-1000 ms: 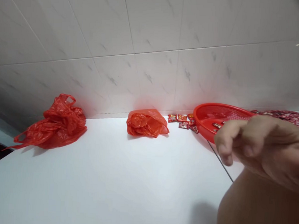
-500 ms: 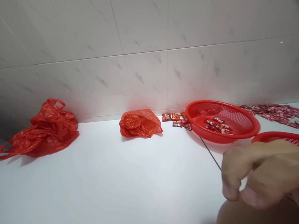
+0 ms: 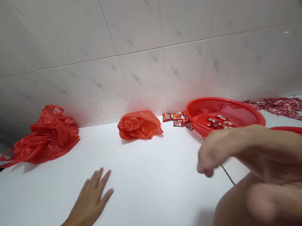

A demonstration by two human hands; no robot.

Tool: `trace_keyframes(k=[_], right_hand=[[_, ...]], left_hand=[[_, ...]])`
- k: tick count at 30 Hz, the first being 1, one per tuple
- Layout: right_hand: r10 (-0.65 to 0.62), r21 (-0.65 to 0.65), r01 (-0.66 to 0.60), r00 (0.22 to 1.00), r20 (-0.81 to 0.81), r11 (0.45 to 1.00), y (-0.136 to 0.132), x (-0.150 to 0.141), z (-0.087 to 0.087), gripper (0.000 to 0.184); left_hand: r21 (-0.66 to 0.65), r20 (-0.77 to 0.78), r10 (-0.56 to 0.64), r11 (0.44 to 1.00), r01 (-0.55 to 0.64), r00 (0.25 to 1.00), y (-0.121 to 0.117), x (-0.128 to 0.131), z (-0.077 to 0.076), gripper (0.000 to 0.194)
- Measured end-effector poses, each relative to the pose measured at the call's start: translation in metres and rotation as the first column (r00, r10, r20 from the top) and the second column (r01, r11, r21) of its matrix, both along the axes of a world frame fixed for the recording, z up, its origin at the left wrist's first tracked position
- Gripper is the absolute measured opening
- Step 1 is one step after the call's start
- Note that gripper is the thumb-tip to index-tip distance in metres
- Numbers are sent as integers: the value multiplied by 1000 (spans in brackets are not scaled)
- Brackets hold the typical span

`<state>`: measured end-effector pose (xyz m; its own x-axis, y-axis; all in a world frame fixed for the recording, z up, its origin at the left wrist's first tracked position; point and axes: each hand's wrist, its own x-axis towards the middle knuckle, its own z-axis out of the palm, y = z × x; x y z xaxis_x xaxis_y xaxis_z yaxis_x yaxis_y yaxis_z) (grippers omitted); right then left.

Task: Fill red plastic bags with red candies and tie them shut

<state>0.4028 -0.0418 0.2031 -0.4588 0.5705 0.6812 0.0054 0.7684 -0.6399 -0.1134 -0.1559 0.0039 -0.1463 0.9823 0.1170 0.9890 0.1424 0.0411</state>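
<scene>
My left hand (image 3: 90, 201) has come in at the lower left, fingers spread apart, over the white tabletop (image 3: 148, 166) and holding nothing. My right hand (image 3: 222, 154) is blurred at the right, its fingers curled and nothing visible in them. It hangs just in front of a round red mesh basket (image 3: 224, 110), hiding the basket's near rim. Inside the basket lie several small red packets (image 3: 220, 121). More of these packets (image 3: 177, 120) lie on the table just left of the basket.
A crumpled red plastic bag (image 3: 47, 138) and an orange-red plastic bag (image 3: 139, 126) stand along the marble-patterned tile wall (image 3: 143, 58). A second red basket (image 3: 292, 129) and a spread of red printed packets (image 3: 280, 106) lie at the right. A bare limb (image 3: 237, 212) fills the lower right.
My left hand has entered at the lower left. My right hand has moved left and up, now covering the basket's near rim. The view has shifted slightly, with the table items sitting a little higher.
</scene>
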Motion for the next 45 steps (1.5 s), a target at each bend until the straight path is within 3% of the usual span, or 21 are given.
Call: trace_keyframes(k=[3,6,8,10,12,15,18,22,26,30,35,39,42,45], right_hand=[[80,-127,-70,994,78,989,14,-24,11,22],[157,-255,-120,979,130,959,59,-59,-6,20],[210,-389,-149,970,119,909,94,-95,-37,22],[115,-471,-58,989,94,880,121,-139,-79,17],[-117,-462,139,990,76,876,134,-185,-124,24],[-145,-381,168,985,89,909,135,-236,-179,50],[-204,-252,234,969,140,939,140,-250,-208,66],[-341,-242,408,899,275,880,158,-238,-216,71],[-394,-207,476,854,340,855,165,-234,-214,51],[-426,-129,492,835,348,861,162,-237,-211,28],[-441,-46,481,834,332,875,153,-239,-207,39],[-464,-66,531,788,405,845,151,-246,-216,56],[-474,-103,557,778,413,824,151,-250,-224,43],[-486,-107,554,795,362,826,148,-248,-223,29]], left_hand=[[-66,-40,-132,989,129,990,65,30,-11,71],[52,-10,-217,975,217,976,129,77,-13,78],[133,33,-226,966,220,974,163,105,-12,79],[169,73,-204,967,189,976,188,126,-12,79],[185,96,-204,965,184,974,202,137,-11,72],[206,104,-260,950,235,960,207,139,-9,49],[245,122,-285,937,250,951,204,136,-9,34],[280,141,-305,925,257,942,203,135,-11,29],[277,153,-336,917,286,929,206,137,-11,26],[256,166,-337,922,290,927,208,137,-11,32],[252,185,-304,934,254,935,210,136,-12,42],[261,202,-303,933,247,931,206,136,-12,32],[258,224,-312,933,252,923,202,137,-12,20],[252,238,-313,934,253,919,202,137,-13,21]])
